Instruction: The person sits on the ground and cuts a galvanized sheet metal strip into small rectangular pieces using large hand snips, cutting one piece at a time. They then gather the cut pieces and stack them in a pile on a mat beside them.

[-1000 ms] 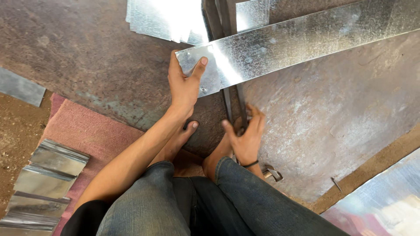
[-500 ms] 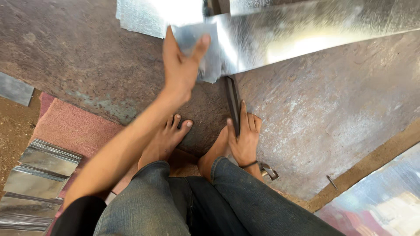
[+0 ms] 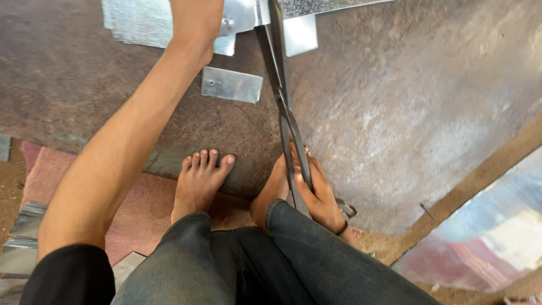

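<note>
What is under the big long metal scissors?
Under the long grey metal shears lies a large dull metal sheet. The right hand covers the handles, so what sits beneath them is hidden.

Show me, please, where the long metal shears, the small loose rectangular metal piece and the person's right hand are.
long metal shears [image 3: 280, 85], head view, on the blades above the pivot.
small rectangular metal piece [image 3: 232, 85], head view, on its flat middle.
right hand [image 3: 319, 195], head view, on its back.
</note>
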The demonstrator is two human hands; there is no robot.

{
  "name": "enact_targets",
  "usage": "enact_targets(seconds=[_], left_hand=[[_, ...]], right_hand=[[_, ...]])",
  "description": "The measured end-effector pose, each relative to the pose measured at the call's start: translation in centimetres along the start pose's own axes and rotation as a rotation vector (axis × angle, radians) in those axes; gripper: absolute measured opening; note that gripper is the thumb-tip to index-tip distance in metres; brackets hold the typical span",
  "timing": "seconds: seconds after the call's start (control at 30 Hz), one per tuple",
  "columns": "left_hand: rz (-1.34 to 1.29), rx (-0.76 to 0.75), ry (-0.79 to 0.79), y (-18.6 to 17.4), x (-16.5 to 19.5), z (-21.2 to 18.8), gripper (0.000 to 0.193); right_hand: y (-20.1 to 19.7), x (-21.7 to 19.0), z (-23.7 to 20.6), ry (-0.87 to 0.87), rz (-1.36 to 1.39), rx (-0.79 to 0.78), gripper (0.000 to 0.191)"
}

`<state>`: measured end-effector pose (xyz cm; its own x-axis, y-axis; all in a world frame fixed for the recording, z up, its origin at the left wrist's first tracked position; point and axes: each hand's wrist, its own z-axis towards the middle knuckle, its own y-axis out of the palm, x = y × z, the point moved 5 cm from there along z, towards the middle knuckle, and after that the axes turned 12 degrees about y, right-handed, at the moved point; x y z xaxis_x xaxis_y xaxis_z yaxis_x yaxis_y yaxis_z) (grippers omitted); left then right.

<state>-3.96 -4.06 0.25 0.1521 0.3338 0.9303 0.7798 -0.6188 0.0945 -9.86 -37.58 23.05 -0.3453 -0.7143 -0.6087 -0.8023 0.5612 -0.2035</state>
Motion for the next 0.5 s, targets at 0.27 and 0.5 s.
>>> enact_targets(seconds=[0.27, 0.5], left_hand=[[0.185, 0.074, 0.222, 1.9, 3.7, -5.3, 0.048], [0.188, 0.024, 0.189, 2.0, 3.9, -5.5, 0.059]], right_hand=[[-0.4, -0.4, 1.1, -0.010, -0.040, -0.038, 0.048], [-0.2, -1.5, 3.1, 0.053, -0.130, 0.014, 0.054]])
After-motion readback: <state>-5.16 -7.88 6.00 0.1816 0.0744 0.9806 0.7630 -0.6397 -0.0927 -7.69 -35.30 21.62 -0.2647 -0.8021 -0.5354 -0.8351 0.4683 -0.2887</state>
